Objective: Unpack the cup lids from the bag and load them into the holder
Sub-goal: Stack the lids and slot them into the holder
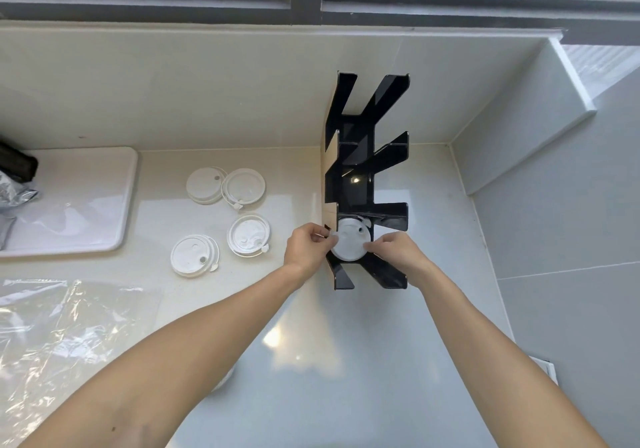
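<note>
A tall black holder [349,184] with several compartments stands on the counter against the back wall. In its nearest compartment sits a white cup lid [349,241], or a small stack of them. My left hand [306,246] pinches the lid's left edge and my right hand [398,250] pinches its right edge. Several more white lids lie loose on the counter to the left: two overlapping [225,186], one [248,234] nearer the holder, and one [194,255] in front. The clear plastic bag [59,336] lies crumpled and flat at the lower left.
A white tray [76,205] lies at the left with a silver foil pouch [14,194] and a dark object on its edge. The holder stands near the counter's back right corner, where a side wall [519,136] closes it off. A window frame runs above the back wall.
</note>
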